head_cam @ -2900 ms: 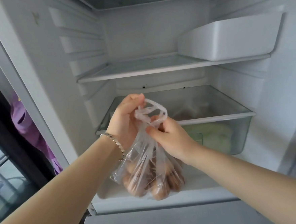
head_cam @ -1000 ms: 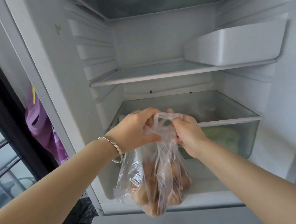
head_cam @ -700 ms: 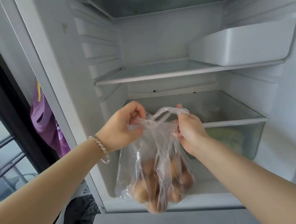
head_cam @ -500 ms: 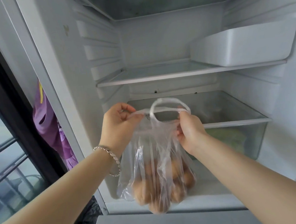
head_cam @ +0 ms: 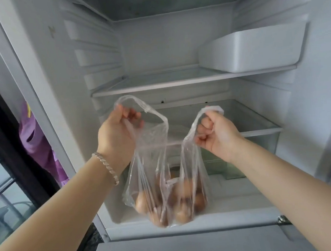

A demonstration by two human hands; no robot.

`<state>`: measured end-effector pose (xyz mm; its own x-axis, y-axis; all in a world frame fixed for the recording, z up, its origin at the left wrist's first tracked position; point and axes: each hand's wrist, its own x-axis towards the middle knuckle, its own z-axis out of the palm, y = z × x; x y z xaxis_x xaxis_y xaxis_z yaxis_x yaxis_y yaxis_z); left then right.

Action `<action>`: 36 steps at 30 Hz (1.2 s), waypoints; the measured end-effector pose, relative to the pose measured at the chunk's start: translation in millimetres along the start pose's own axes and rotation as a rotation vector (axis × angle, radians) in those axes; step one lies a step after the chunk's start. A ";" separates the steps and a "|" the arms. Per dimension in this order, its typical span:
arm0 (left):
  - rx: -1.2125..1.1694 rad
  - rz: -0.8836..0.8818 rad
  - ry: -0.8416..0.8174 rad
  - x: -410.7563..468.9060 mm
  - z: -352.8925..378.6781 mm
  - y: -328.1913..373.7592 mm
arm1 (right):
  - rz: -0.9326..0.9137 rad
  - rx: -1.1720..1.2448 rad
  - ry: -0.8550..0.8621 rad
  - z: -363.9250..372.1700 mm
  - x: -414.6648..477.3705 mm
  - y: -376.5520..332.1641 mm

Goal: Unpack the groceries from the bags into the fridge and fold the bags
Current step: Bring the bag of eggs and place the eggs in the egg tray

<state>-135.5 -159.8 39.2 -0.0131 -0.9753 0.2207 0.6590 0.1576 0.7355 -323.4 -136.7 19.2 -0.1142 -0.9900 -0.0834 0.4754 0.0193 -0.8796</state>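
1. Clear thin plastic forms the bag [head_cam: 163, 164], and each of its two handle loops is pinched in a closed hand: the left hand [head_cam: 116, 138] grips the left loop, the right hand [head_cam: 218, 135] grips the right loop.
2. The hands are held apart, so the bag's mouth is spread open between them.
3. Brown eggs [head_cam: 172, 203] lie heaped in the bottom of the hanging bag; their number is hard to tell through the creased film.
4. A silver bracelet [head_cam: 107, 168] circles the left wrist.
5. The bag hangs in front of the open fridge [head_cam: 45, 75], just above its lowest ledge.
6. Behind the hands is a clear drawer [head_cam: 259, 140] with something green inside.
7. Above it, a white tray [head_cam: 253, 50] rests on the right side of the glass shelf [head_cam: 157, 80].
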 end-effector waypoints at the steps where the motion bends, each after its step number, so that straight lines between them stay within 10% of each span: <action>1: -0.038 -0.015 -0.021 0.1 -1.7 2.1 | 0.003 0.001 0.024 -1.4 0.3 -3.5; 6: -0.077 -0.064 -0.059 3.1 -5.2 2.6 | -0.064 -0.400 0.154 -0.1 4.1 -34.1; 13: -0.187 -0.080 0.024 8.9 -5.8 4.8 | 0.073 0.067 -0.150 -10.6 -0.3 -38.1; 24: -0.084 -0.146 0.054 14.0 12.5 5.8 | -0.359 -1.912 -0.333 9.7 -8.7 -44.8; 32: 0.690 -0.195 -0.166 8.9 15.8 40.0 | -0.405 -1.618 -0.132 17.1 6.0 -26.0; 36: 0.602 -0.121 -0.151 2.8 20.2 47.6 | -0.356 -1.501 -0.116 12.0 13.7 -31.7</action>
<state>-119.4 -151.9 87.8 -0.1956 -0.9660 0.1691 0.1084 0.1501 0.9827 -329.6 -152.5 51.5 0.0724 -0.9774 0.1987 -0.8521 -0.1641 -0.4970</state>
